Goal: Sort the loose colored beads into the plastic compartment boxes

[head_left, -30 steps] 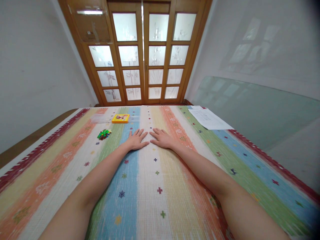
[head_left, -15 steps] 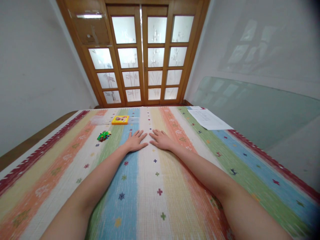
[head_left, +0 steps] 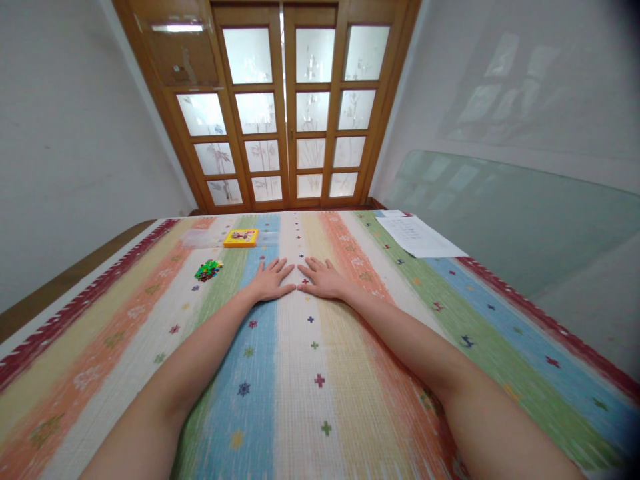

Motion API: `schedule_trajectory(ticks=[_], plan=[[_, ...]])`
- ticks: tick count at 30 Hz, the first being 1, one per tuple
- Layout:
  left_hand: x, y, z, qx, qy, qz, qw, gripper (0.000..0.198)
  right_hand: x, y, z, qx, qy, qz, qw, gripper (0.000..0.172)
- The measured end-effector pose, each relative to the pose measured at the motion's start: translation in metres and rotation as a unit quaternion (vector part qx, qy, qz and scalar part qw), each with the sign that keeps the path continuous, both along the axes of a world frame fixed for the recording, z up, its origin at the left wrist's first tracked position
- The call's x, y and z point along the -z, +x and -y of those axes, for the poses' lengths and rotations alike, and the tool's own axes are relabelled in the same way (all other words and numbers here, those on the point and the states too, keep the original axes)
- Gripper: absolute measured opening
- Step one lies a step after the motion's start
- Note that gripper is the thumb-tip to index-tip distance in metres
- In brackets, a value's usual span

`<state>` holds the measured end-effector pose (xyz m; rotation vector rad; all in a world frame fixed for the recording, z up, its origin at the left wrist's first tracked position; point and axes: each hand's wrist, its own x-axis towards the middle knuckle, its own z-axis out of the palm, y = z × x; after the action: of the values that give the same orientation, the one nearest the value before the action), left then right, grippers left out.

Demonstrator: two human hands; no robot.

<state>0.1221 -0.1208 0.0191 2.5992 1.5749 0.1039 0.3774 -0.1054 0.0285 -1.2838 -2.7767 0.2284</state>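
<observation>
My left hand (head_left: 272, 280) lies flat on the striped tablecloth (head_left: 300, 413), fingers spread and holding nothing. Beside it, my right hand (head_left: 321, 279) rests palm down in the same way, its fingers apart, with a narrow gap between the two hands. To the left of my left hand is a small heap of green, blue, yellow and dark pieces (head_left: 208, 270), too small to make out one by one. Behind that heap sits a flat yellow box (head_left: 241, 238) with a printed picture on its top.
Clear plastic wrapping (head_left: 201, 238) lies by the yellow box. White printed sheets (head_left: 420, 238) rest at the table's far right. A glass panel (head_left: 520, 220) stands along the right wall, and wooden doors (head_left: 287, 133) with frosted panes are beyond the far edge.
</observation>
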Motion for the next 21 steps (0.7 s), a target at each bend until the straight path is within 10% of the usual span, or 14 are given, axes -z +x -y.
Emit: schedule_trajectory(ticks=[21], plan=[[-0.0048, 0.0003, 0.0025, -0.004, -0.013, 0.009, 1.000, 0.081, -0.0034, -0.0016, 0.0027, 0.014, -0.004, 0.002, 1.000, 0.087]])
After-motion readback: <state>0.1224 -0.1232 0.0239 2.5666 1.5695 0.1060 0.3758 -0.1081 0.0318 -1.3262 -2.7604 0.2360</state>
